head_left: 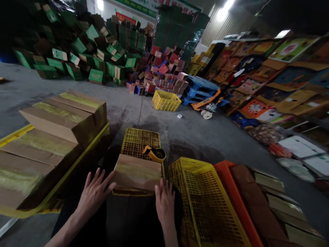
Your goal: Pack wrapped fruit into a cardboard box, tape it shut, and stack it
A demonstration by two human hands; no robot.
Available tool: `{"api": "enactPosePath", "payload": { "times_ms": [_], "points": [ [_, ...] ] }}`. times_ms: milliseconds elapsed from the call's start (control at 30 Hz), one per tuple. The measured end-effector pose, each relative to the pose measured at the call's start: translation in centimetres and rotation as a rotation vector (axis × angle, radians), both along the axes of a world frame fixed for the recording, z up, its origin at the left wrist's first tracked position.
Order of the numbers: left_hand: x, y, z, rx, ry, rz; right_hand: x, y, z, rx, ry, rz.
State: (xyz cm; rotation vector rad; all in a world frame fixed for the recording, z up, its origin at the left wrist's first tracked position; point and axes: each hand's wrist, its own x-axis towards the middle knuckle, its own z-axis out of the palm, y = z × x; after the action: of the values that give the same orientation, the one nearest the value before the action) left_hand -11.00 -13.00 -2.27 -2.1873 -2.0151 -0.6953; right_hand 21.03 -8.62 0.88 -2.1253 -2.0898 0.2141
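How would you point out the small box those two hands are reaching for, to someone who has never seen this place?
Start at the upturned yellow crate on the floor right in front of the person. The taped cardboard box sits on its near end, between the left hand and right hand. Unlike the boxes stacked on the yellow pallet to the left, it sits alone, beside a tape dispenser.

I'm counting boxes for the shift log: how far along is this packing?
Done, by the look of it: taped cartons are stacked at the left. In hand: one small carton lies on an upturned yellow crate, the left hand and right hand spread open at its near corners, with a tape dispenser behind it. Left: flat cardboard waits in the orange crate at the right.
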Motion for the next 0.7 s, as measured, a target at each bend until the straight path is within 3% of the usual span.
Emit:
{"api": "enactPosePath", "payload": {
  "times_ms": [67,133,233,333,467,567,700],
  "points": [
    [-0.7,1.0,0.9,0.002,-0.051,0.021,-0.1,0.4,-0.2,0.074,-0.028,-0.048],
    [0.6,2.9,1.9,-0.011,-0.129,-0.046,-2.4,1.2,0.0,0.161,-0.007,0.106],
    [4.6,6.3,2.9,0.001,-0.264,-0.163,-7.4,2.5,0.3,0.153,0.035,0.398],
    [8.0,8.7,3.0,-0.023,-0.278,-0.264,-10.5,4.0,0.0,0.118,0.014,0.513],
    [8.0,9.1,1.8,-0.015,-0.143,-0.220,-8.7,5.5,-0.4,0.106,-0.056,0.377],
    [5.3,8.0,0.7,0.015,-0.069,-0.120,-4.8,5.7,-0.2,0.101,-0.121,0.172],
    [2.2,5.6,-0.7,0.026,-0.054,0.007,-1.6,4.3,-0.6,0.062,-0.105,0.093]
  ]
}}
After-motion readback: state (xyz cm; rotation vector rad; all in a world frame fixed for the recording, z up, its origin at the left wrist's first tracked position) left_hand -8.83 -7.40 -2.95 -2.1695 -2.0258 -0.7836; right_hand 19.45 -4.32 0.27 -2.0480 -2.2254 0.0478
